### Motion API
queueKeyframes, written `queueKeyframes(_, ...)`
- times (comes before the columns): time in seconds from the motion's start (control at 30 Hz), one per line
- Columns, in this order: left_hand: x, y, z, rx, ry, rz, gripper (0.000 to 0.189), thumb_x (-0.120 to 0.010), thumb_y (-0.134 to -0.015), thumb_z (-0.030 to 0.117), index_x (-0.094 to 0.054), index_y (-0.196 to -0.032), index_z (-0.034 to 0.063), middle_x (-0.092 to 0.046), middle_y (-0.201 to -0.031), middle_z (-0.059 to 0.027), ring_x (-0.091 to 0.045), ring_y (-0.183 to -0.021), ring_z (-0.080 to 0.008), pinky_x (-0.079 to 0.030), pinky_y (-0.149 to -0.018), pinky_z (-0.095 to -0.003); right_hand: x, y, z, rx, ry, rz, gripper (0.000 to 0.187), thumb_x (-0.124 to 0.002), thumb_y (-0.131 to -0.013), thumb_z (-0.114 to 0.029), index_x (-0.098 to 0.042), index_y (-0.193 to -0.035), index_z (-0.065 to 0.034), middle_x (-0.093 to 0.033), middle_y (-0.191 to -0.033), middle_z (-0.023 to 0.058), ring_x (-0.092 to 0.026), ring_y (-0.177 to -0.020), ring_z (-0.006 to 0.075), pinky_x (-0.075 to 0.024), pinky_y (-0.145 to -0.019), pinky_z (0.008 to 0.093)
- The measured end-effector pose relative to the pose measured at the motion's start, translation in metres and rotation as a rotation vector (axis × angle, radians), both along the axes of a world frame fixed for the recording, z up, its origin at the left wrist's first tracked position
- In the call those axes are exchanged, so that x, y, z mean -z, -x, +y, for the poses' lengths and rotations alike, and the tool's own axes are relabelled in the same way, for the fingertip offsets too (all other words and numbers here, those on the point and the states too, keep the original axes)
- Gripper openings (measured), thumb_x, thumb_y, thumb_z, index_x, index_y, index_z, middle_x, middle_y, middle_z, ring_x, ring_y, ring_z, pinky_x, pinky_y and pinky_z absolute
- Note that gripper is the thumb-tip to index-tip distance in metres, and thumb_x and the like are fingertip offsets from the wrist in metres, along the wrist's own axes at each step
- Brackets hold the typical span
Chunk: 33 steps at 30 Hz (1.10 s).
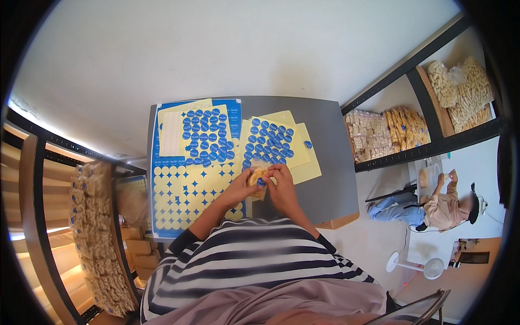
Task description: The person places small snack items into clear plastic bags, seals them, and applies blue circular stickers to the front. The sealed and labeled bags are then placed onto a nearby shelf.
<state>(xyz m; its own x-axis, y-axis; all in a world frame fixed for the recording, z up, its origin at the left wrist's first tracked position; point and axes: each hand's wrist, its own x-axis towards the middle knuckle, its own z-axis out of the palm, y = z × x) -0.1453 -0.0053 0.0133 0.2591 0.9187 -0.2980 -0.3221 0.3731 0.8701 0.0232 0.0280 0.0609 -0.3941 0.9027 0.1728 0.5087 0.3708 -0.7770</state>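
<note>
Low over the near edge of a grey table, my left hand (241, 186) holds a small clear bag of yellowish snacks (257, 178) by its left side. A round blue sticker (261, 182) is at the front of the bag. The fingers of my right hand (280, 183) pinch around the bag's right side and the sticker; whether they grip the bag or the sticker's edge, I cannot tell. Behind the bag lie sheets of round blue stickers (270, 140). More blue stickers (205, 134) lie at the left, above a blue sheet with pale yellow circles (178, 199).
A single blue sticker (308, 144) sits on yellow backing paper at the right. The grey table (329, 187) meets a white wall. Shelves with bagged snacks (406, 126) stand at the right, and a large snack bag (95, 231) is at the left. Another person (443, 209) sits farther right.
</note>
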Motion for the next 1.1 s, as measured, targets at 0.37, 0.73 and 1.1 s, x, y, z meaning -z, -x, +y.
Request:
queueKeyframes(0.37,0.010,-0.005,-0.008,-0.040,0.026,0.041,0.053,-0.064,-0.090,0.010,-0.041,-0.137,0.0008,-0.056,-0.121,-0.0084,-0.057,-0.109,-0.0153,-0.050,-0.091,-0.0301,0.049,0.006,-0.004,0.128,0.214,0.225,0.017,-0.068,-0.088,-0.009,-0.053,-0.094,-0.0017,-0.049,-0.095,0.0062,-0.053,-0.082,0.0146,-0.0453,-0.072,0.0280)
queueKeyframes(0.73,0.003,-0.011,-0.019,-0.147,0.164,-0.206,0.047,-0.059,-0.092,0.018,-0.044,-0.136,0.0058,-0.058,-0.119,-0.0059,-0.060,-0.105,-0.0156,-0.051,-0.086,-0.0298,0.059,-0.004,-0.006,0.235,0.287,0.412,0.015,-0.065,-0.087,-0.008,-0.056,-0.098,-0.0034,-0.052,-0.101,0.0091,-0.056,-0.087,0.0195,-0.0465,-0.076,0.0322)
queueKeyframes(1.1,0.003,-0.024,-0.026,-0.160,0.067,-0.036,0.036,-0.043,-0.103,0.025,-0.044,-0.135,0.0066,-0.057,-0.119,-0.0074,-0.061,-0.102,-0.0156,-0.053,-0.082,-0.0316,0.017,-0.017,-0.043,0.081,-0.073,0.162,0.023,-0.076,-0.079,-0.013,-0.065,-0.100,-0.0071,-0.051,-0.108,0.0117,-0.052,-0.105,0.0284,-0.0429,-0.091,0.0366)
